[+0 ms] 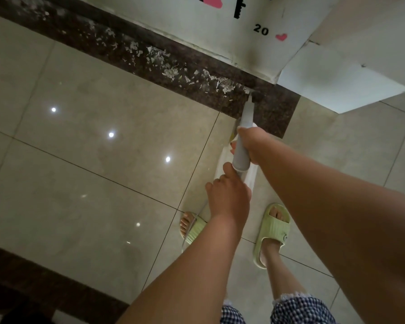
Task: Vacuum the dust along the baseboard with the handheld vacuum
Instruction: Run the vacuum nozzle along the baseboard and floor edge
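A slim grey handheld vacuum (243,136) points away from me, its narrow nozzle tip touching the dark speckled floor strip at the right end of a trail of white scraps and dust (173,71). The trail runs up and to the left along the dark baseboard (136,31). My right hand (250,143) grips the vacuum's body near its middle. At the vacuum's rear end, my left hand (227,192) has its thumb against the end cap and its fingers curled around something white below the vacuum.
A white wall (185,22) with black and pink stickers rises above the baseboard and ends at a corner (276,78) on the right. Glossy beige tiles (91,148) cover the floor. My feet in green slippers (271,235) stand just behind the vacuum.
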Action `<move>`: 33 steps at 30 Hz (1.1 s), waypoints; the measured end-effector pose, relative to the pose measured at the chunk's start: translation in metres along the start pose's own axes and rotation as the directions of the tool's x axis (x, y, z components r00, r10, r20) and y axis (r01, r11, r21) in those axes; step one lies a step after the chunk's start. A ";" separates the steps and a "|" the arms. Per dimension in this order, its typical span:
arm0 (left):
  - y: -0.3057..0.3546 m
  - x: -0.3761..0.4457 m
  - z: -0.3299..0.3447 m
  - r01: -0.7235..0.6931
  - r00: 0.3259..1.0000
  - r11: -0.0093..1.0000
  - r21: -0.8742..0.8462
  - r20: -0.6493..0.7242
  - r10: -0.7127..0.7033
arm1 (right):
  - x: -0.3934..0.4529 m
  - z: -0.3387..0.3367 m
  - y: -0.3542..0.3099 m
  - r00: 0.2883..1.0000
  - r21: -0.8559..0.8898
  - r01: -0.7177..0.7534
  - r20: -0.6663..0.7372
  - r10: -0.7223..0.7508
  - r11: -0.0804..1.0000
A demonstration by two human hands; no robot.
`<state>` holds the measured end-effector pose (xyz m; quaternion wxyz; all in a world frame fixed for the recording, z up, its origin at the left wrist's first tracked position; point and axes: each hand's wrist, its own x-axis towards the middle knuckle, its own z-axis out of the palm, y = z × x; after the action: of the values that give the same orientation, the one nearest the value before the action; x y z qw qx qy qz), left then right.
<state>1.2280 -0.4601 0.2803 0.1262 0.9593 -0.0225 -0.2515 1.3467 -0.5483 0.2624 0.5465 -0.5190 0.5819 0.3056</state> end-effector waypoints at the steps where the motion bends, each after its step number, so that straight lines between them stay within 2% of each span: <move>1: -0.005 -0.001 0.001 -0.007 1.000 1.000 0.014 -0.013 0.007 | -0.002 0.003 0.002 1.000 0.021 -0.004 -0.007 0.004 1.000; 3: -0.012 -0.002 0.005 -0.025 0.999 0.999 0.032 -0.032 0.026 | -0.004 0.007 0.005 1.000 0.036 0.001 -0.028 0.000 0.999; 7: -0.015 0.004 0.002 -0.083 0.996 0.996 0.039 0.022 0.083 | -0.004 0.009 0.003 1.000 0.046 -0.009 -0.027 0.010 0.999; 12: -0.011 0.015 0.000 -0.108 0.994 0.993 0.056 -0.019 0.109 | 0.001 0.010 -0.008 0.999 -0.014 -0.013 -0.035 0.013 1.000; 17: -0.009 0.029 -0.004 -0.129 0.992 0.986 0.101 0.009 0.129 | 0.012 0.011 -0.020 0.999 -0.034 -0.037 -0.028 0.036 0.999; 25: -0.018 0.024 -0.010 -0.120 0.991 0.981 0.149 0.072 0.110 | 0.011 0.021 -0.014 0.994 -0.075 0.091 -0.061 -0.096 0.993; 28: -0.020 0.021 -0.014 -0.114 0.993 0.983 0.141 0.055 0.107 | 0.006 0.024 -0.017 0.998 -0.086 0.056 -0.030 -0.059 0.995; 33: -0.030 0.019 -0.019 -0.114 0.993 0.985 0.126 -0.006 0.116 | -0.005 0.033 -0.017 0.999 0.007 -0.038 0.012 0.038 0.999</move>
<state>1.2532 -0.4284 0.2795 0.0800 0.9641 -0.0929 -0.2357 1.3723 -0.5214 0.2632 0.5459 -0.5041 0.5895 0.3169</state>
